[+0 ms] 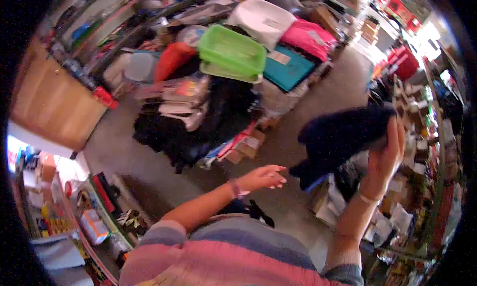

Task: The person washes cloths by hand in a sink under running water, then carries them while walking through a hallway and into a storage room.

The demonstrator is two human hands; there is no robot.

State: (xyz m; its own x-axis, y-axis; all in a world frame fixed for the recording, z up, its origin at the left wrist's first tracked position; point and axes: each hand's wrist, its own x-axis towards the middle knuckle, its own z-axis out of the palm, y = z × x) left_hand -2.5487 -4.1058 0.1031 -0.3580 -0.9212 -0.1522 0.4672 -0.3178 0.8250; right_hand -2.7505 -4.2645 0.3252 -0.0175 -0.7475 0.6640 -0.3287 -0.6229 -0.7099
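Note:
A dark navy piece of clothing (343, 134) hangs in the air at the right, slightly blurred. My right hand (387, 149) is closed on its right end, raised well above the floor. Low in the middle, my left hand (266, 178) holds nothing; its index finger points towards the cloth and the other fingers are loosely curled. A small gap separates that hand from the cloth's lower end. Ahead lies a heap with black clothing (218, 117), folded pale items (181, 99) and a green plastic basin (232, 49).
Beside the basin are a teal flat package (285, 67), a pink bundle (308, 39) and a white bag (261, 20). Crowded shelves (417, 122) run along the right. A wooden panel (54, 94) stands at the left, with cardboard boxes (248, 144) under the heap.

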